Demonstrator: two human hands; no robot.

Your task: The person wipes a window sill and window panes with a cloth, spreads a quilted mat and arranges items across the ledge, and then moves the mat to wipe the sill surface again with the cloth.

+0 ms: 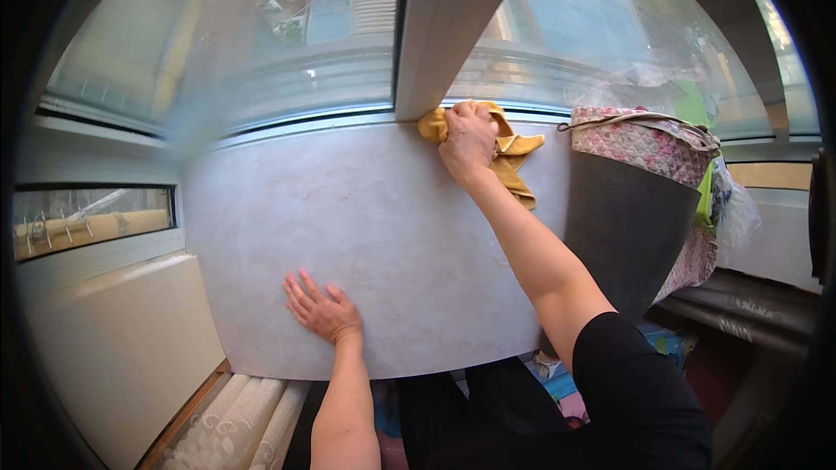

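Note:
My right hand (469,142) grips a bunched yellow cloth (517,173) at the far edge of a pale grey board-like surface (392,241). The cloth touches the foot of the window's upright frame post (428,32), and a loose flap of it trails down the surface to the right of my wrist. Flat on the near part of the same surface rests my left hand (323,310), its fingers spread and nothing held. Faint brownish marks show on the surface between the two hands.
Window panes (313,46) rise along the far side. At right, a dark mat (627,222) and a pink floral quilted fabric (640,143) lean over the surface's edge. Rolled dark material (744,307) lies beyond them. Patterned beige fabric (228,421) is at lower left, beside a cream wall panel (124,346).

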